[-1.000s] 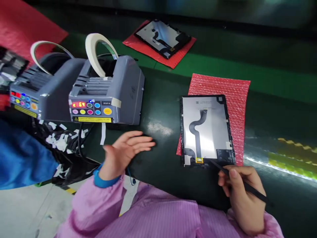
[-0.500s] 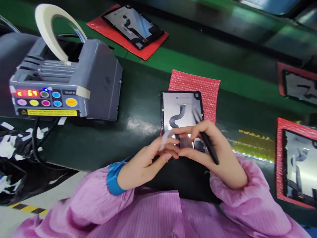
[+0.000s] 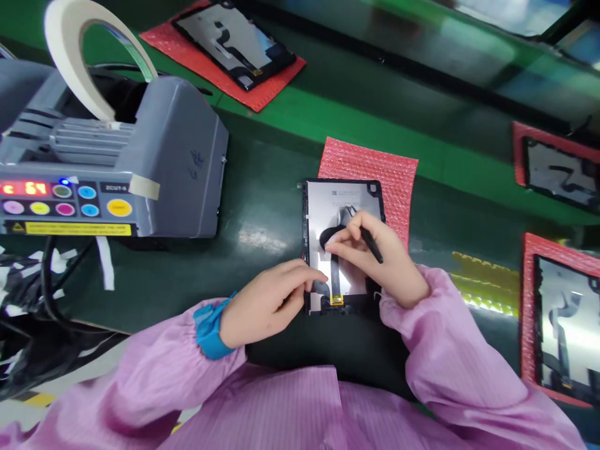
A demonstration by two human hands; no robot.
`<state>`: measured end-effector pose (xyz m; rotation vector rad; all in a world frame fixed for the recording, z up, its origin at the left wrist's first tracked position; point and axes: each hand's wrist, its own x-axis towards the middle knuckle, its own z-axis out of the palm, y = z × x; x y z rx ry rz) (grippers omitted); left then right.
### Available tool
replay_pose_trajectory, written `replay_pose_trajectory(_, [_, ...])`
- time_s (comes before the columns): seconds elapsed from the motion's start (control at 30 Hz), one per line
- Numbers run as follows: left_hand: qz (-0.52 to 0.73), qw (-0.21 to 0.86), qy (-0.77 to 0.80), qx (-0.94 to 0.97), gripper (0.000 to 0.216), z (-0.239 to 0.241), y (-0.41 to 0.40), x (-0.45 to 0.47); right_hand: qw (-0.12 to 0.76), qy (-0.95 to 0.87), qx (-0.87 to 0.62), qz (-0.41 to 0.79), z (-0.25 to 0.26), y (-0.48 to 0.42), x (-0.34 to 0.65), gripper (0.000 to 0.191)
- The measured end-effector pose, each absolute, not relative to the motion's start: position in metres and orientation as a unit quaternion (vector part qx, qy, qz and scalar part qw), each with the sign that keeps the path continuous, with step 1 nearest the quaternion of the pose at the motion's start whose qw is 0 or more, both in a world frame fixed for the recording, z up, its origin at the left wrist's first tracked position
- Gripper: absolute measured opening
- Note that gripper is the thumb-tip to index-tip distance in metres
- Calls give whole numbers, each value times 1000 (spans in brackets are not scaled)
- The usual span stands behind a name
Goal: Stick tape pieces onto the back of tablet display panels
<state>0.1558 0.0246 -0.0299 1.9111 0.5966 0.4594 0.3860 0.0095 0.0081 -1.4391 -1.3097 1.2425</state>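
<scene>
1. Head view: the screen (image 3: 319,206) lies back side up under and just beyond the fingers of both hands, partly on a red bubble sheet (image 3: 394,187) and partly on the dark surface (image 3: 262,187)
2. The right hand (image 3: 382,259) has its fingers around the black tweezers (image 3: 371,245), whose tips point forward of them, over the screen; thumb and forefinger also meet above the dark cable (image 3: 334,269), and I cannot tell whether they pinch anything small there
3. The left hand (image 3: 267,306) reaches over the near left corner of the screen, forefinger stretched out and the others curled; I cannot tell whether its fingers grip anything
4. The yellow cable end (image 3: 336,300) is just to the right of the left fingertips, nearer the person
5. Behind the left fingers, a blue wristband (image 3: 210,331) circles the wrist
6. Well left of the left fingers stands a grey tape machine (image 3: 187,156) with a white tape roll (image 3: 65,69), a strip of tape (image 3: 105,262) hanging below its front
7. Far beyond the fingers, to the left, a second screen (image 3: 201,34) lies on red wrap
8. Well right of the right fingers are a yellow strip (image 3: 485,281) and, farther out, two more screens (image 3: 572,312) on red wrap
</scene>
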Motion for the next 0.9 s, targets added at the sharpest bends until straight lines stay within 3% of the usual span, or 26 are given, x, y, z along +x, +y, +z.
replay_pose_trajectory(0.17, [179,225,250,924,44,-32,41,158,387,-542,-586,462,-13,11,382,44])
replay_pose_trajectory(0.3, [142,106,242,954,34,-34,45,163,372,-555,-613,421,-20,14,379,41])
replay_pose_trajectory(0.5, [152,77,203,964,35,-42,40,160,430,-540,-676,258,-27,47,377,47])
replay_pose_trajectory(0.63, [156,122,55,979,66,-48,38,168,499,-513,-672,192,-20,68,404,41])
replay_pose_trajectory(0.7, [128,125,60,982,70,-52,45,174,497,-507,-689,148,-15,71,439,38])
replay_pose_trajectory(0.8, [105,109,95,984,65,-57,73,190,416,-492,-764,32,-10,66,514,31])
replay_pose_trajectory(0.9, [107,99,138,980,62,-56,118,219,169,-466,-864,-90,-9,57,594,20])
